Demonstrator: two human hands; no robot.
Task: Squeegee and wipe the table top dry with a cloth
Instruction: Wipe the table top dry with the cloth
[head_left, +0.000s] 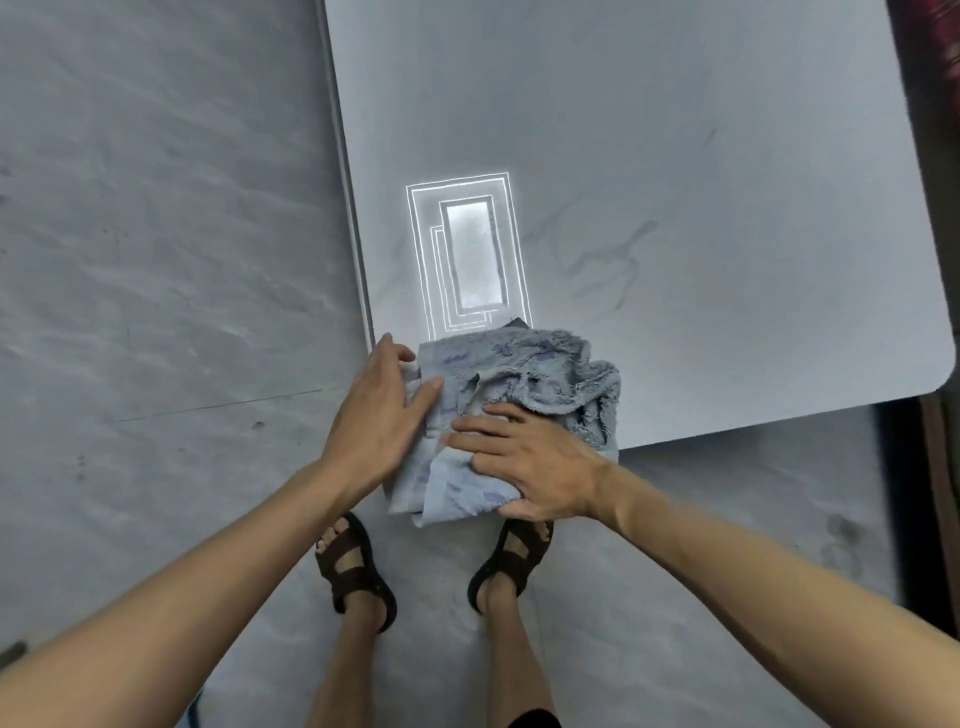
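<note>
A crumpled pale blue-grey cloth lies on the near left corner of a glossy grey marble-look table top, with part of it hanging over the near edge. My left hand presses on the cloth's left side, fingers together and pointing away from me. My right hand lies flat on the cloth's near part, fingers spread toward the left. No squeegee is in view.
A bright window reflection shines on the table just beyond the cloth. Grey tiled floor lies left of and below the table. My feet in brown sandals stand under the near edge. A dark frame runs along the right.
</note>
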